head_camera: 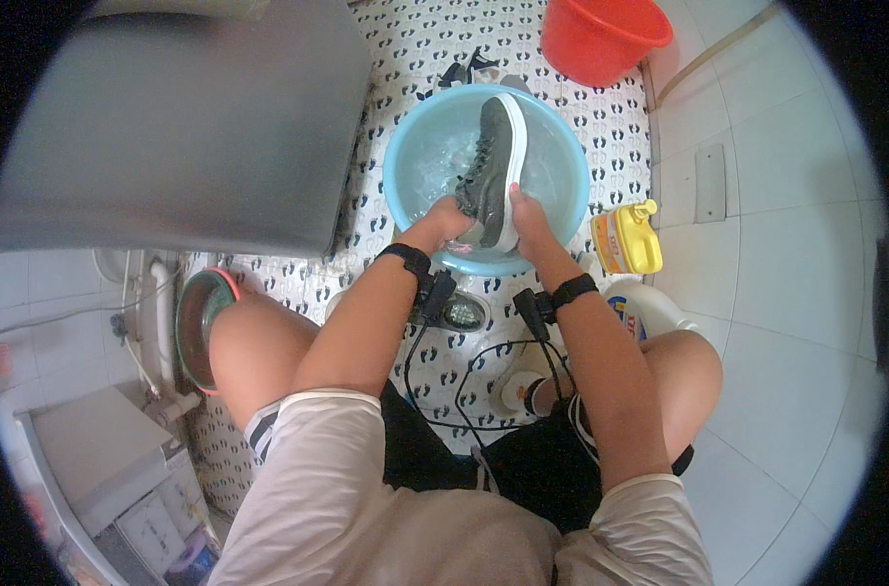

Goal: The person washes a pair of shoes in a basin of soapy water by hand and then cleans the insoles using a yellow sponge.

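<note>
A dark grey lace-up shoe (495,143) with a white sole is held on its side over a light blue plastic basin (395,212), toe pointing away from me. My left hand (448,220) grips the heel end near the laces and ankle opening, its fingers partly hidden. The thumb of my right hand (529,220) presses on the white sole near the heel; its other fingers are hidden by the shoe. Water with some bubbles (444,157) lies in the basin beneath. Something pinkish shows by my left fingers, too unclear to name.
A red bucket (598,44) stands at the far right. Right of the basin are a yellow jug (626,238) and a large white jug (653,311). Dark footwear (470,69) lies behind the basin. Cables (459,381) from my wrist straps hang over a floor drain (464,313). A grey appliance (195,139) fills the left.
</note>
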The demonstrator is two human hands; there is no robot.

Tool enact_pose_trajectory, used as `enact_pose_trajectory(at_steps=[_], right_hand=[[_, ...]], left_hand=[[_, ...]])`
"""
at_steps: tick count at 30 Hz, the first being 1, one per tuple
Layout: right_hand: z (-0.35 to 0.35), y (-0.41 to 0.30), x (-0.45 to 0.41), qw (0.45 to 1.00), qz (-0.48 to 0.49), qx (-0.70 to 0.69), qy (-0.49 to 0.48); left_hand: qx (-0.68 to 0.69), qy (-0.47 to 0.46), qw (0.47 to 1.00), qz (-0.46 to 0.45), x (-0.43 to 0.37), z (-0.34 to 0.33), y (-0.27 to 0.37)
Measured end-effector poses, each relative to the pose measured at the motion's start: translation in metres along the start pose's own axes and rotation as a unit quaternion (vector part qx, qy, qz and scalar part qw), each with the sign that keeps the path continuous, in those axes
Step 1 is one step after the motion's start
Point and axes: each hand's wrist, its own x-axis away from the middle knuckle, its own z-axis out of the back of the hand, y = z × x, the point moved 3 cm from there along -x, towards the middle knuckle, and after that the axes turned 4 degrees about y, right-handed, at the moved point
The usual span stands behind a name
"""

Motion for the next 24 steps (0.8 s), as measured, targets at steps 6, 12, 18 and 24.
enact_pose_trajectory(at_steps=[6, 12, 18, 24], right_hand=[[-0.013, -0.004, 0.006, 0.999, 0.023, 0.027, -0.024], [-0.025, -0.019, 0.018, 0.993, 0.046, 0.107, 0.002], [-0.022, -0.007, 0.002, 0.989, 0.095, 0.114, 0.007], [-0.003, -0.001, -0.004, 0.943, 0.176, 0.26, 0.11]], left_hand=[[0.059, 0.037, 0.998, 0.001, -0.006, -0.001, -0.007], [-0.181, 0.144, 0.972, -0.033, -0.024, 0.013, -0.021], [-0.282, 0.18, 0.939, -0.082, -0.041, 0.013, -0.032], [-0.141, 0.084, 0.984, -0.065, -0.034, 0.0, -0.032]])
